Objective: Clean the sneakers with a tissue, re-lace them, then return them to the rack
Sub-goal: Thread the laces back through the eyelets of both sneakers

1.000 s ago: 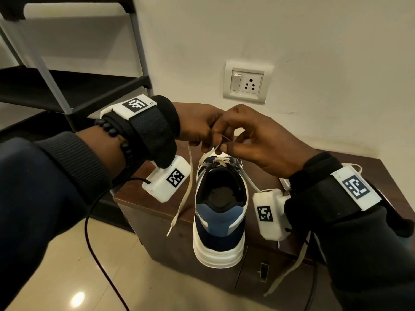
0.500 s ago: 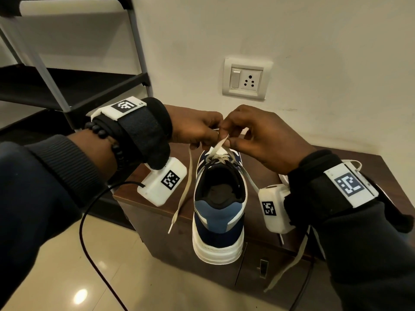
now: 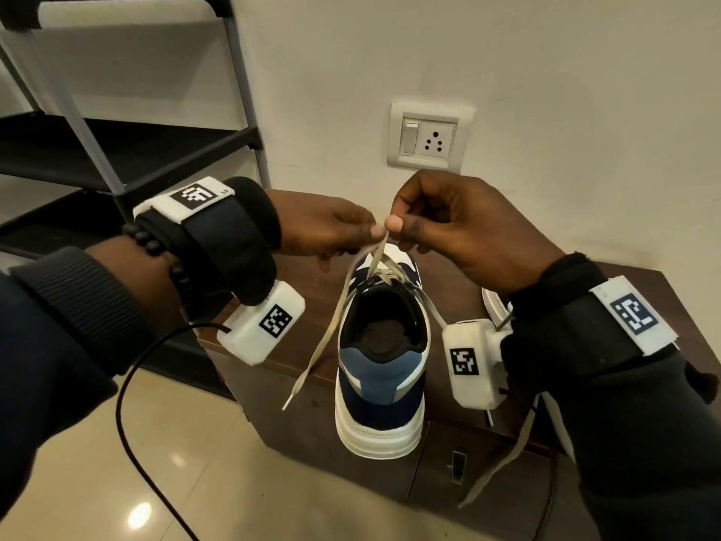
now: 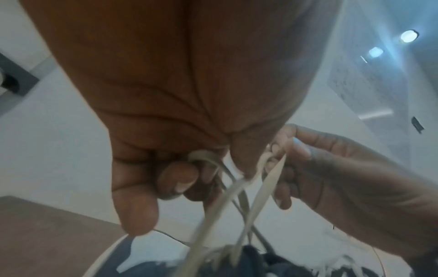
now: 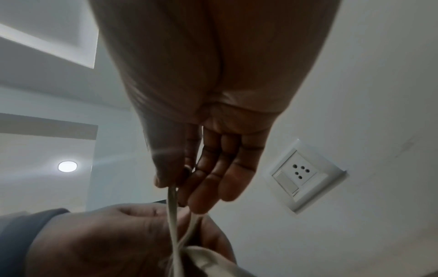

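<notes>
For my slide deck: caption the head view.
Both hands, left hand and right hand, pinch the lace above a sneaker on a cabinet.

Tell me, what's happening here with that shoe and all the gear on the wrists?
A person is tying the lace of a navy and white sneaker that stands on a dark wooden cabinet, heel toward them. The left hand and right hand each pinch part of the cream shoelace above the tongue, thumbs nearly touching. Loose lace ends hang down both sides. A second sneaker peeks from behind the right wrist. The shoe rack waits at left.
</notes>
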A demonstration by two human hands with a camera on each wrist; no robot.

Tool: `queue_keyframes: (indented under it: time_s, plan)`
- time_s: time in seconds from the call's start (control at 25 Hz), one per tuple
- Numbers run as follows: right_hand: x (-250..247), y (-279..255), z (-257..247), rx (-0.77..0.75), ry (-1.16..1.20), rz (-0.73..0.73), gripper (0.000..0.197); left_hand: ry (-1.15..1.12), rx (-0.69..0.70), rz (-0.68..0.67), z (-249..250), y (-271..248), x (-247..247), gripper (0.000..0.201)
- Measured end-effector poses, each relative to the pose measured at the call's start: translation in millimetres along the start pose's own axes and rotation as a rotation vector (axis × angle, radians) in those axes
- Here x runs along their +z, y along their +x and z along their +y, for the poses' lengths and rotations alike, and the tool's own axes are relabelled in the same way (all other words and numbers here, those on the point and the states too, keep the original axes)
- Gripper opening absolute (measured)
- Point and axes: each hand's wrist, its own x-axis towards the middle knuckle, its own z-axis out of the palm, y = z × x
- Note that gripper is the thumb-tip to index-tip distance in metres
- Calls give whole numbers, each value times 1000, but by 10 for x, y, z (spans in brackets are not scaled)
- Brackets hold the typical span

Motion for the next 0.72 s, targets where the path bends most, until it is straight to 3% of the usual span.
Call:
queue_keyframes:
  time_s: [0.12, 0.24, 0.36, 0.72]
  plan:
    - [-21, 4, -24, 1, 14, -64, 18, 177, 17, -58, 37, -1, -78, 28]
    - [-75, 4, 8, 12, -192, -50, 18, 339, 37, -85, 155, -13, -137, 11]
    - [-49, 4, 75, 27, -388, 1, 8, 498, -1, -74, 237, 53, -137, 15]
    - [226, -21, 276, 124, -409, -70, 10, 376, -98, -54, 202, 213, 75, 15]
